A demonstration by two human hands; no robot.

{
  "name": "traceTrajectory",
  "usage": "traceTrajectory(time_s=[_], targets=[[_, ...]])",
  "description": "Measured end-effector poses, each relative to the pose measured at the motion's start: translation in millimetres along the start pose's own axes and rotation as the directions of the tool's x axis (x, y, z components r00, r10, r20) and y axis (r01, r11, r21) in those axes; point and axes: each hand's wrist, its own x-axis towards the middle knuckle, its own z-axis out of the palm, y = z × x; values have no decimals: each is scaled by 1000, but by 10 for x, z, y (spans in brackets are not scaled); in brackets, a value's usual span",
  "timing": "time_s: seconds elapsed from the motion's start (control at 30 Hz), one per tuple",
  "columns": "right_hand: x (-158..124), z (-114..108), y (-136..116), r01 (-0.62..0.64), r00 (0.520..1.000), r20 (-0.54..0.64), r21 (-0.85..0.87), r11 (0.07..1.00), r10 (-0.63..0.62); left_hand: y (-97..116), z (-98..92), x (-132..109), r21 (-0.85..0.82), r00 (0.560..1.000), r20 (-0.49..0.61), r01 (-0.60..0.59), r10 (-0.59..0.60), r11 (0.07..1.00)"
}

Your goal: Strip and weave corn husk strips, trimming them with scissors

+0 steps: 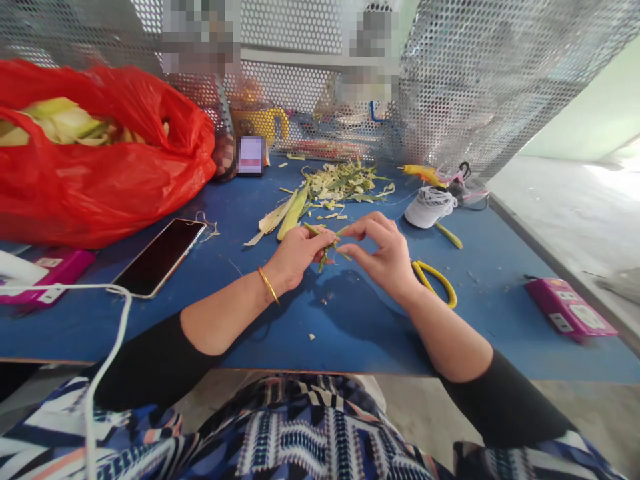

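Note:
My left hand [300, 255], with a gold bangle on its wrist, and my right hand [383, 257] meet over the blue table [350, 320]. Both pinch a small folded piece of green leaf strips [327, 248] between thumb and fingers. Just beyond the hands lie long pale green leaf strips [287, 215] and a heap of leaf trimmings [343, 181]. Yellow-handled scissors [437, 280] lie right behind my right wrist. A spool of white thread [430, 205] stands farther to the right.
A red plastic bag [100, 160] full of leaves fills the far left. A black phone [160, 257] lies left of my hands, a pink box [567, 308] at the right edge, another pink box [55, 270] with a white cable [107, 347] at the left. Perforated metal screens [475, 87] close the back.

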Motion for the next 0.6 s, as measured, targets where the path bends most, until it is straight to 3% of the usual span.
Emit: traceTrajectory(time_s=[0.1, 0.17, 0.3, 0.4, 0.47, 0.53, 0.6], targets=[[-41, 28, -36, 71, 997, 32, -130, 989, -67, -18, 7, -6, -12, 999, 32, 11, -11, 1000], [-57, 46, -42, 52, 999, 22, -138, 989, -50, -23, 15, -15, -19, 999, 35, 16, -15, 1000], [-38, 80, -9, -102, 995, 12, 24, 994, 102, -25, 20, -24, -27, 999, 39, 6, -5, 1000], [30, 30, 54, -267, 963, 48, 83, 960, 264, -24, 6, -9, -33, 1000, 14, 26, -26, 999], [91, -90, 110, -368, 927, 69, -41, 929, 370, -17, -10, 9, -53, 999, -21, 45, -47, 998], [136, -271, 161, -371, 893, 118, -351, 860, 434, 0, -25, 28, -83, 996, -58, 55, -60, 995], [136, -466, 193, -304, 816, 184, -668, 679, 547, 25, -39, 44, -116, 993, -92, 60, -71, 991]])
